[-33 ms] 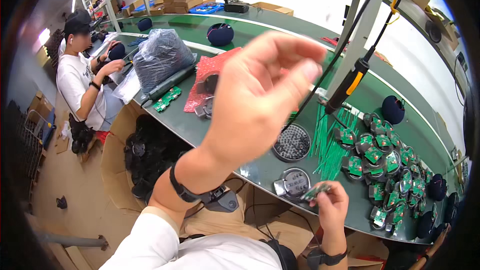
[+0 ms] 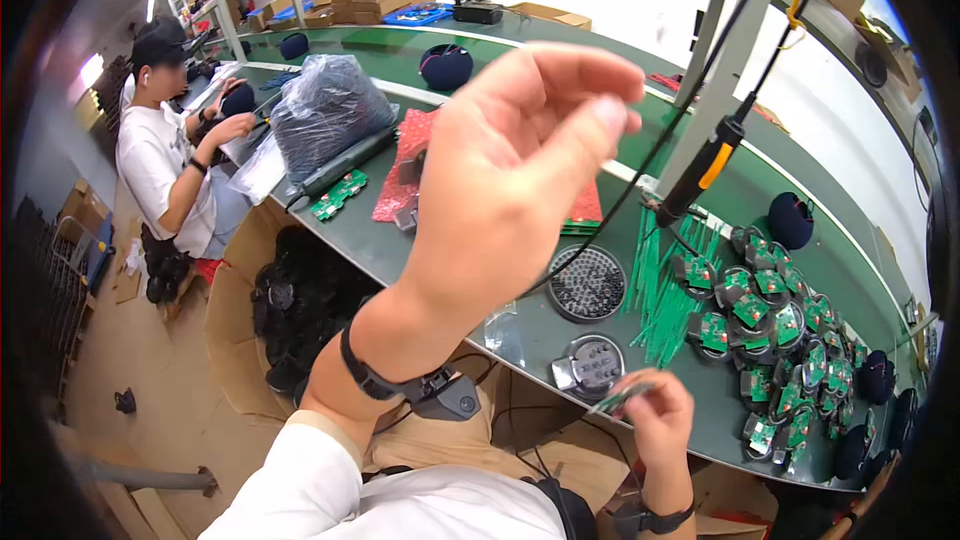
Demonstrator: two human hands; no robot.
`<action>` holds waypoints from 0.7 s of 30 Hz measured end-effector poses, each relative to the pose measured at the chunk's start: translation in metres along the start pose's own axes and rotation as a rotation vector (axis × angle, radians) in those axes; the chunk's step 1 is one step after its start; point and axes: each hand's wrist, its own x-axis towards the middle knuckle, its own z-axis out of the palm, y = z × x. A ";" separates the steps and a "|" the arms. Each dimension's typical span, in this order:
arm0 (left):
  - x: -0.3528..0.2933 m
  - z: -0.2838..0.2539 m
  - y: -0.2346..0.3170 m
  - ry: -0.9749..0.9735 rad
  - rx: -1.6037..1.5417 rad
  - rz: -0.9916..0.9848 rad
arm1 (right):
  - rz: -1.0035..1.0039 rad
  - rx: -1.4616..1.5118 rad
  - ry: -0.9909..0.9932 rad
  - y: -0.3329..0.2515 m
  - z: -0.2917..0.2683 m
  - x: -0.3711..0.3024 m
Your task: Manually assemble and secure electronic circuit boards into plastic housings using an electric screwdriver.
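My left hand is raised large in front of the table. Its fingers curl and the thumb tip lies against them in a loose pinch; whatever is between them, if anything, is hidden. Low at the table's front edge, my right hand grips a small green circuit board, seen nearly edge-on. Beside it on the table lies a round dark speaker unit with a silvery tab. Behind that stands a round dish of small dark parts. Green cable ties are spread to the dish's right.
Many speaker units with green boards are heaped at right. A black-and-orange electric screwdriver hangs on a cable. Red bubble wrap and a plastic-wrapped bundle lie left. A cardboard box holds dark parts. A person works at far left.
My left hand has shifted slightly up and left, its thumb closer to the fingers. The circuit board in my right hand has tilted to a flatter, edge-on angle.
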 end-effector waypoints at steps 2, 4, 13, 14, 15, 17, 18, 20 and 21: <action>0.009 -0.004 0.007 0.059 -0.036 0.006 | 0.048 0.063 -0.283 0.006 0.023 -0.010; 0.017 -0.006 0.010 0.105 -0.018 0.010 | 0.042 -0.294 -0.573 0.024 0.051 -0.015; 0.018 -0.040 0.024 0.136 0.024 0.194 | -0.042 -0.640 -1.196 0.157 0.148 -0.004; 0.013 -0.053 0.027 0.167 0.060 0.167 | -0.091 -0.569 -1.170 0.152 0.137 -0.004; 0.005 -0.066 0.029 0.155 0.231 0.209 | 0.027 -0.706 -1.162 0.143 0.123 -0.006; -0.014 -0.086 0.024 0.145 0.496 0.295 | 0.180 -0.894 -1.150 0.118 0.097 -0.010; -0.022 -0.095 0.019 0.146 0.493 0.293 | 0.165 -0.887 -1.138 0.105 0.086 -0.010; -0.037 -0.111 0.004 0.152 0.716 0.290 | 0.139 -0.812 -1.069 0.082 0.072 -0.010; -0.047 -0.114 -0.006 0.151 0.742 0.236 | 0.107 -0.732 -1.013 0.071 0.069 -0.009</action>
